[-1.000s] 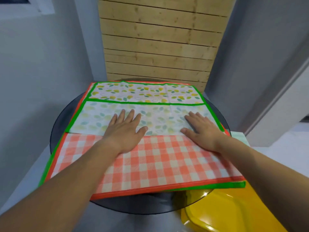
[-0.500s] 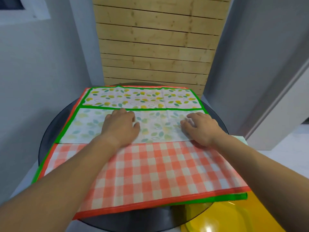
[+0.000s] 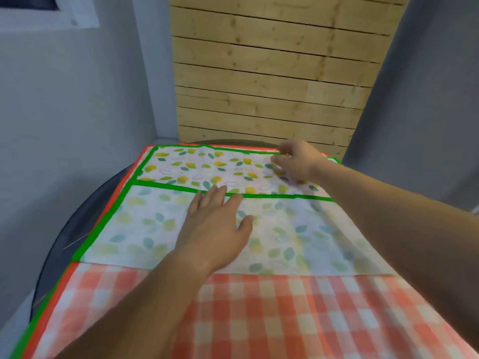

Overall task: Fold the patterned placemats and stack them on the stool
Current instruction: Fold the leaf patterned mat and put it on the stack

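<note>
A leaf-patterned placemat (image 3: 207,167) with a green border lies on top of an orange-and-white checked placemat (image 3: 285,320). Its near part is folded over and shows the paler underside (image 3: 145,224). My left hand (image 3: 215,229) rests flat on this folded flap, fingers spread and reaching the green fold edge. My right hand (image 3: 298,159) is at the far right edge of the leaf placemat, fingers curled and pinching its green border. No stool is in view.
Both placemats cover a round dark glass table (image 3: 77,229). A wooden plank panel (image 3: 272,86) stands right behind the table. Grey walls (image 3: 64,112) close in on the left and right.
My right hand has left the folded flap and reached forward to the far edge, closing its fingers there. My left hand slid slightly forward. The camera has leaned closer.
</note>
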`<action>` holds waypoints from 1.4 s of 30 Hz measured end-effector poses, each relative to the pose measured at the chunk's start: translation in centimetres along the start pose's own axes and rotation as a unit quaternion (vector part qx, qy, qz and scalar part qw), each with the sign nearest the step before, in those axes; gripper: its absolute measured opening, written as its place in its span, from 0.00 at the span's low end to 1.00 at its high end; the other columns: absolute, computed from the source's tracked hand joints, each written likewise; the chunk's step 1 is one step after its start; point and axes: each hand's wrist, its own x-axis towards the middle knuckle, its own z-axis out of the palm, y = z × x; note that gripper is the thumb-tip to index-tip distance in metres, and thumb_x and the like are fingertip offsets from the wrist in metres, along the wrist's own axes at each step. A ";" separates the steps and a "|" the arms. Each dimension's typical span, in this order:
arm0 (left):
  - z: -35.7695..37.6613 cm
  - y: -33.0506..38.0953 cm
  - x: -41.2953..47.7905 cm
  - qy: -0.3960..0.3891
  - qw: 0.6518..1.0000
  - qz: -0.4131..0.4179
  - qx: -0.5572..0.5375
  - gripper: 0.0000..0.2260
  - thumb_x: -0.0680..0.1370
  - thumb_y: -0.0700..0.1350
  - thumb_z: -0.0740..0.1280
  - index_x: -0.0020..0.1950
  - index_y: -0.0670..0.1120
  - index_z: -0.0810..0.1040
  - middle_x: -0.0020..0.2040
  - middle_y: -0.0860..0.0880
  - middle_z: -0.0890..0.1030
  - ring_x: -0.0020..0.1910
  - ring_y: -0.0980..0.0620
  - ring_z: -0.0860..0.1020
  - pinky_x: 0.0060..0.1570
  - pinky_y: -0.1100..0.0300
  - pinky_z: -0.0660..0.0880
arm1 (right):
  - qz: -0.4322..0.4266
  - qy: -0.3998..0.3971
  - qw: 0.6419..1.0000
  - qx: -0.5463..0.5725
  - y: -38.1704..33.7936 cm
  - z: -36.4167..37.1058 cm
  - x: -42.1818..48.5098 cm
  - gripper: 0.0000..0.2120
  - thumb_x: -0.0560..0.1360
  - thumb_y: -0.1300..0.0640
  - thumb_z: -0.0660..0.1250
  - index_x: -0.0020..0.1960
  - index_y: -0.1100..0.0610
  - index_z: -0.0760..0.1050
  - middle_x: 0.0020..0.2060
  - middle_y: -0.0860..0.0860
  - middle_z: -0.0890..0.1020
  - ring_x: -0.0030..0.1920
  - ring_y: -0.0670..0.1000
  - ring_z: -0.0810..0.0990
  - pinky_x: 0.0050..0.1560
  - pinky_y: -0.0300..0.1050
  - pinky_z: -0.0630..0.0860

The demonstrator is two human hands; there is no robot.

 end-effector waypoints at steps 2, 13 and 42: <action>0.0 0.0 -0.1 0.005 1.000 0.001 -0.002 0.26 0.82 0.60 0.52 0.80 0.55 0.59 0.82 0.50 0.53 0.80 0.53 0.46 0.79 0.50 0.43 | 0.024 -0.008 0.999 0.037 0.5 0.2 1.6 0.12 0.78 0.49 0.69 0.57 0.53 0.73 0.30 0.49 0.82 0.24 0.52 0.78 0.29 0.42 0.76; 0.4 -0.2 0.0 0.020 1.000 0.010 0.013 0.26 0.82 0.61 0.50 0.79 0.55 0.57 0.81 0.51 0.53 0.80 0.52 0.46 0.79 0.49 0.44 | 0.006 0.023 0.998 0.060 2.2 -0.5 3.9 0.14 0.74 0.50 0.74 0.57 0.52 0.76 0.36 0.54 0.82 0.28 0.52 0.77 0.27 0.43 0.76; -6.1 3.8 -8.0 0.219 0.922 0.316 0.034 0.07 0.77 0.47 0.65 0.49 0.46 0.82 0.48 0.50 0.78 0.48 0.47 0.77 0.47 0.53 0.72 | -0.225 0.030 0.970 -0.091 -0.4 -5.6 -20.2 0.01 0.73 0.54 0.73 0.44 0.51 0.83 0.44 0.48 0.82 0.48 0.49 0.78 0.52 0.51 0.76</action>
